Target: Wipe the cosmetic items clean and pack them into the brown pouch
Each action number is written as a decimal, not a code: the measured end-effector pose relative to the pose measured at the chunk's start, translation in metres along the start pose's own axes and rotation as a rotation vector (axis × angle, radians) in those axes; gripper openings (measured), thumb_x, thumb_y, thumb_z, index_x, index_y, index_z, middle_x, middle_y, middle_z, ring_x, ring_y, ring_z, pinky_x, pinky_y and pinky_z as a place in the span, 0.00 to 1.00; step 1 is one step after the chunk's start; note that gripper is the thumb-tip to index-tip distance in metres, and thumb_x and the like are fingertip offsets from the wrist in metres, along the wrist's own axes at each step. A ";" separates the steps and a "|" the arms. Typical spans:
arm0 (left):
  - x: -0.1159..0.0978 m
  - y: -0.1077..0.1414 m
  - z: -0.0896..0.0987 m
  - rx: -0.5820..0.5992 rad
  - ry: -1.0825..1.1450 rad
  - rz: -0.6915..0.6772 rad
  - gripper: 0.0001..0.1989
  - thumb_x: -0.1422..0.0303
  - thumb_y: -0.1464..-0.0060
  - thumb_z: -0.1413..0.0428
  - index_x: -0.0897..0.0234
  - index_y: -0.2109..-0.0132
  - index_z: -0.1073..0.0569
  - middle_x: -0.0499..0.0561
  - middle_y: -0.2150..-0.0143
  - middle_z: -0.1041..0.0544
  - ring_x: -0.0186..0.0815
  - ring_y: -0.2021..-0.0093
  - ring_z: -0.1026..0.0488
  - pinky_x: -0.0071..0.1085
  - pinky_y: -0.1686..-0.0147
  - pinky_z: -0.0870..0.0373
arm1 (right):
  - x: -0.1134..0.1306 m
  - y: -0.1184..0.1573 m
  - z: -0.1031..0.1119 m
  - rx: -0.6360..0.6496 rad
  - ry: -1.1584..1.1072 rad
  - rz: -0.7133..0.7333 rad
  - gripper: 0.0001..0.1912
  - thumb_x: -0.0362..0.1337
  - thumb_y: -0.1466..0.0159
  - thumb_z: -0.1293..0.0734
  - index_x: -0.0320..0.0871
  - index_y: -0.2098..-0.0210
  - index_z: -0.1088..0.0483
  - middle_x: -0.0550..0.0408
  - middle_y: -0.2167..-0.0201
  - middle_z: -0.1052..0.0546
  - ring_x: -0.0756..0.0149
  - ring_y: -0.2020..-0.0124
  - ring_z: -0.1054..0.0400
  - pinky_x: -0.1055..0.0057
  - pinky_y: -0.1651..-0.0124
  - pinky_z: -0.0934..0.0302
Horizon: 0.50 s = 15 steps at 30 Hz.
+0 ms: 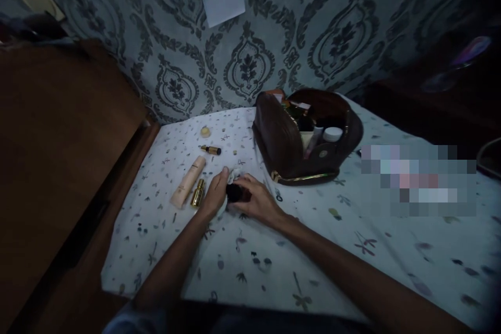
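My right hand (260,199) is closed around a small dark container with a black end (234,193); its exact kind is hard to make out in the dim light. My left hand (214,194) is closed on a crumpled pale wipe (235,173), pressed against the container's left side. Just left of my hands lie a shiny gold bottle (198,194) and a beige squeeze tube (188,181). Farther back are a small gold-and-black tube (211,150) and a little yellowish pot (205,132).
A brown toiletry bag (276,133) stands unzipped beyond my right hand, holding several items, including a white-lidded jar (332,134). Patterned white cloth (242,266) covers the surface. A wooden panel (58,141) borders the left; papered wall (250,62) rises behind. A blurred patch (418,180) lies right.
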<state>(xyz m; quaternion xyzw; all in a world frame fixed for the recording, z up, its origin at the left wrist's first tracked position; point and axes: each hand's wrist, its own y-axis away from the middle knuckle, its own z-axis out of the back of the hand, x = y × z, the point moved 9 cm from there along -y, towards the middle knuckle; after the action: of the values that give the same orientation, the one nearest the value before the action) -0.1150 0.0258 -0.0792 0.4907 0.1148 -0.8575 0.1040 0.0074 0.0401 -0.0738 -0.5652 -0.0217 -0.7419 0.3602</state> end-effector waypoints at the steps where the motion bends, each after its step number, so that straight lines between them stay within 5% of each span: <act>1: 0.004 0.000 0.002 -0.024 0.014 0.036 0.30 0.45 0.38 0.61 0.64 0.57 0.25 0.59 0.55 0.21 0.46 0.49 0.27 0.41 0.48 0.32 | -0.005 -0.001 0.001 -0.016 -0.058 -0.033 0.18 0.37 0.50 0.25 0.43 0.59 0.27 0.55 0.64 0.30 0.63 0.63 0.33 0.67 0.60 0.36; 5: 0.007 0.004 0.001 -0.055 0.073 0.076 0.32 0.46 0.37 0.61 0.64 0.41 0.32 0.61 0.39 0.30 0.46 0.35 0.38 0.45 0.37 0.42 | -0.026 -0.003 -0.005 -0.041 -0.421 -0.238 0.22 0.41 0.52 0.25 0.43 0.59 0.28 0.55 0.62 0.27 0.62 0.60 0.30 0.64 0.55 0.35; 8: -0.015 0.008 -0.008 0.033 0.105 -0.118 0.31 0.49 0.35 0.63 0.63 0.35 0.40 0.58 0.33 0.37 0.42 0.32 0.42 0.41 0.34 0.46 | -0.034 -0.002 -0.009 -0.077 -0.656 -0.359 0.23 0.40 0.55 0.24 0.43 0.60 0.29 0.56 0.63 0.24 0.62 0.59 0.29 0.64 0.50 0.36; 11: -0.042 0.018 -0.019 0.160 -0.021 -0.404 0.28 0.53 0.35 0.60 0.63 0.35 0.41 0.60 0.37 0.35 0.42 0.36 0.39 0.40 0.36 0.43 | -0.038 0.002 -0.008 -0.143 -0.816 -0.429 0.19 0.37 0.57 0.23 0.43 0.67 0.29 0.59 0.69 0.24 0.65 0.63 0.29 0.68 0.54 0.36; 15: -0.051 0.023 -0.017 0.150 -0.273 -0.530 0.22 0.58 0.34 0.57 0.65 0.39 0.38 0.60 0.47 0.30 0.42 0.44 0.33 0.40 0.44 0.34 | -0.041 0.006 -0.017 -0.114 -1.102 -0.520 0.12 0.35 0.55 0.25 0.43 0.73 0.29 0.61 0.74 0.25 0.68 0.69 0.30 0.70 0.60 0.36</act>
<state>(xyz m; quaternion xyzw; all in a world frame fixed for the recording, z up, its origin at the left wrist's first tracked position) -0.0690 0.0128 -0.0459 0.3301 0.1600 -0.9189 -0.1452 0.0007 0.0487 -0.1170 -0.8604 -0.3024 -0.4038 0.0722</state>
